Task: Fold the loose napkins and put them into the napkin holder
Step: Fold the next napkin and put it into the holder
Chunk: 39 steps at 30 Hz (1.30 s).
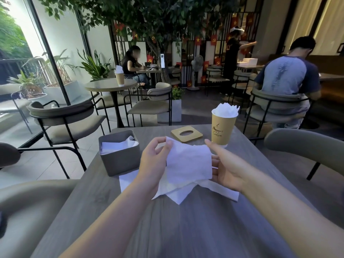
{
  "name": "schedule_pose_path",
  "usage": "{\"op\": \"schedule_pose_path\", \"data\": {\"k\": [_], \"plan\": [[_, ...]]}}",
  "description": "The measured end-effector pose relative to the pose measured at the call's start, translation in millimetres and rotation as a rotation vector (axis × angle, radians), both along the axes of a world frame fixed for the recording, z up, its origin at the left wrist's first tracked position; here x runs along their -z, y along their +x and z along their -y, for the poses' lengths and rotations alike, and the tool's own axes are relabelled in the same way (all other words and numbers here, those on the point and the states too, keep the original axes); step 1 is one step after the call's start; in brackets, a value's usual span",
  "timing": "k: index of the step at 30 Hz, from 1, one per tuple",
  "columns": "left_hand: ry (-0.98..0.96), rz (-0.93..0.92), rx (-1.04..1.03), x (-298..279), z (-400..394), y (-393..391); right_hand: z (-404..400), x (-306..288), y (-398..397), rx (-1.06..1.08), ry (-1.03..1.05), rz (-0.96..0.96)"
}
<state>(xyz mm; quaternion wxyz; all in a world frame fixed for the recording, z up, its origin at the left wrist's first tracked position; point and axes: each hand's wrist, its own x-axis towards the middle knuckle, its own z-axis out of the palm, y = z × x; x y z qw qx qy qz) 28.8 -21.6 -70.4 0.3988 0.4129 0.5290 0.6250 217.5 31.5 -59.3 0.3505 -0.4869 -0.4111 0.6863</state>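
Note:
Both my hands hold one white napkin (188, 162) up above the wooden table (186, 226). My left hand (153, 161) pinches its upper left corner; my right hand (226, 167) grips its right edge. Under it, several loose white napkins (178, 194) lie flat and overlapping on the table. To the left stands the grey square napkin holder (120, 161), lid off, with white napkins (117, 145) inside. Its gold lid (186, 134) with an oval slot lies flat at the table's far side.
A tan paper cup (222, 128) stuffed with white napkins stands at the far right of the table. Padded chairs (61, 116) ring the table. Other people sit at tables further back.

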Motion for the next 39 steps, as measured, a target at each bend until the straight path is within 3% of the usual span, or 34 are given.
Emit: {"op": "schedule_pose_path", "data": {"k": [7, 11, 17, 24, 28, 34, 36, 39], "plan": [[0.003, -0.078, 0.075, -1.5, 11.3, -7.9, 6.5, -9.6, -10.1, -0.083, -0.018, -0.020], [-0.040, -0.153, 0.085, 0.0, 14.5, -15.1, 6.4, -10.5, -13.6, -0.079, 0.074, 0.030], [-0.148, -0.066, 0.218, -4.6, 17.9, -22.8, 6.7, -8.1, -12.7, -0.275, 0.247, 0.115], [-0.041, 0.013, 0.276, -10.2, 20.3, -28.9, 6.9, -13.6, -11.8, -0.240, 0.473, 0.031], [-0.012, -0.070, 0.285, -15.1, 19.9, -32.0, 8.7, -20.3, -13.7, -0.249, 0.606, 0.080], [0.031, -0.214, 0.130, -24.7, 18.4, -38.6, 14.4, -31.5, -16.9, -0.345, 0.412, -0.125], [0.048, -0.237, 0.095, -27.2, 17.2, -40.0, 13.0, -28.3, -21.9, -0.350, 0.516, 0.008], [0.066, -0.261, 0.081, -32.4, 19.2, -40.3, 11.7, -22.5, -32.1, -0.271, 0.875, 0.347]]}}
